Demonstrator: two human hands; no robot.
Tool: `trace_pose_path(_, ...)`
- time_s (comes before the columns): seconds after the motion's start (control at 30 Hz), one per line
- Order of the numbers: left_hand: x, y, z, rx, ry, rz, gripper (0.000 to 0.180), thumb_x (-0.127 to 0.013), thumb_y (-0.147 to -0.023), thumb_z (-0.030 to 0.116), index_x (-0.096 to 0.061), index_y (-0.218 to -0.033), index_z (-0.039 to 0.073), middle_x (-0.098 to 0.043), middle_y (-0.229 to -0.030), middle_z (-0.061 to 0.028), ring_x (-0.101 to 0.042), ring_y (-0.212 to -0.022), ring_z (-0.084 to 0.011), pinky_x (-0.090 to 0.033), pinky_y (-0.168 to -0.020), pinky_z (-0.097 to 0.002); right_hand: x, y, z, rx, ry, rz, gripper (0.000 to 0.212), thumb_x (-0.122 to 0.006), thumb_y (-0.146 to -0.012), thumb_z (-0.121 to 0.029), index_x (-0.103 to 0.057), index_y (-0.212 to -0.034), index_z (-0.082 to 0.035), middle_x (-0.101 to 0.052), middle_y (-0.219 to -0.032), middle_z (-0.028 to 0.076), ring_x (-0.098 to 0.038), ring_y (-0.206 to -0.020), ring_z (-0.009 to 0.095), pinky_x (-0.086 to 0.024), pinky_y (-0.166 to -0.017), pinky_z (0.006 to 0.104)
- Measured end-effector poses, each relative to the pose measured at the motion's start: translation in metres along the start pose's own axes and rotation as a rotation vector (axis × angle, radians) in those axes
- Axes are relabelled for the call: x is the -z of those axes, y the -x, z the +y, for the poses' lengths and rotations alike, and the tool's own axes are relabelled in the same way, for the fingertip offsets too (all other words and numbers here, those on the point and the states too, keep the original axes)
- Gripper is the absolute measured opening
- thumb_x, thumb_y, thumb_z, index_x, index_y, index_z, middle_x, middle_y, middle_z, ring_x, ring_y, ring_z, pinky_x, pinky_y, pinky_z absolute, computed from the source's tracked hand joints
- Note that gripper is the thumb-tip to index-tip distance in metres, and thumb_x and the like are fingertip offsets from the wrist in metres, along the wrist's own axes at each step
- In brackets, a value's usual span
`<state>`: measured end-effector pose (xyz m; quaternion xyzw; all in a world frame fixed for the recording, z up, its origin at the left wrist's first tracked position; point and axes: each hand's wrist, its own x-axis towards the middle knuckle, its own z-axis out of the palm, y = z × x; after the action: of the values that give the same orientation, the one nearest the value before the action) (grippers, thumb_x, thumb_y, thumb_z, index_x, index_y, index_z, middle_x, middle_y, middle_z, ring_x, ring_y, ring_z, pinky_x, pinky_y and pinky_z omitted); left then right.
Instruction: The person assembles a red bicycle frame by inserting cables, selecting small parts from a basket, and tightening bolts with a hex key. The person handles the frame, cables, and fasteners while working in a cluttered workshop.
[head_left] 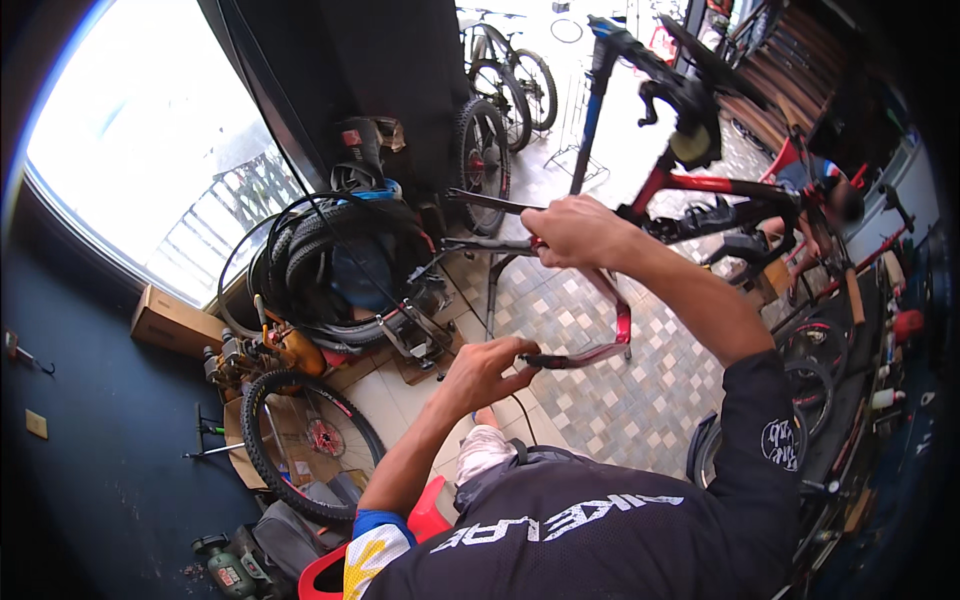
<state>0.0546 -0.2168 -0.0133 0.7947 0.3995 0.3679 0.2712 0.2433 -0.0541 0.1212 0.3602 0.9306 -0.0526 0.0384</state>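
Observation:
My right hand (585, 238) is wrapped round a bicycle frame section, where two dark prongs (488, 244) stick out to the left of the fist. From below that hand a glossy red bent tube (622, 325) runs down and curves back toward me, ending in a black tip (545, 361). My left hand (487, 375) pinches this tip between thumb and fingers. Beyond my right forearm stands a red and black bicycle frame (725, 187) with a blue and black fork (600, 90). Whether it joins the section in my hands, I cannot tell.
To the left lie a heap of black tyres (330, 260), a loose wheel (262, 440) and a cardboard box (175, 322). Several bicycles (505, 85) stand at the back. Another person (822, 205) crouches at the right, near a bench with tools and wheels (820, 350).

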Motion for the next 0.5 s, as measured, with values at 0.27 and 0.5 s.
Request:
trace_pose_path(0.27, 0.097, -0.082, -0.092, 0.143, -0.044, 0.059, 0.032, -0.078, -0.082, 0.009, -0.072, -0.113, 0.007, -0.068, -0.08, -0.0106, -0.056, -0.058, -0.0167, -0.048, -0.056, -0.0312, 0.039, -0.189, 0.024, 0.058, 0.236, -0.088, 0.02, -0.076, -0.073, -0.013, -0.077, -0.092, -0.006, -0.075, -0.089, 0.018, -0.073, -0.09, 0.034, -0.058, -0.078, 0.0448)
trace_pose_path(0.5, 0.109, -0.11, -0.191, 0.38, 0.096, 0.143, 0.026, -0.078, -0.086, 0.012, -0.074, -0.111, 0.01, -0.058, -0.066, -0.0064, -0.044, -0.056, -0.0123, -0.04, -0.054, -0.0319, -0.023, -0.334, 0.051, 0.208, 0.325, -0.313, 0.026, -0.077, -0.069, -0.013, -0.08, -0.095, -0.015, -0.077, -0.099, 0.01, -0.074, -0.096, 0.029, -0.059, -0.077, 0.0424)
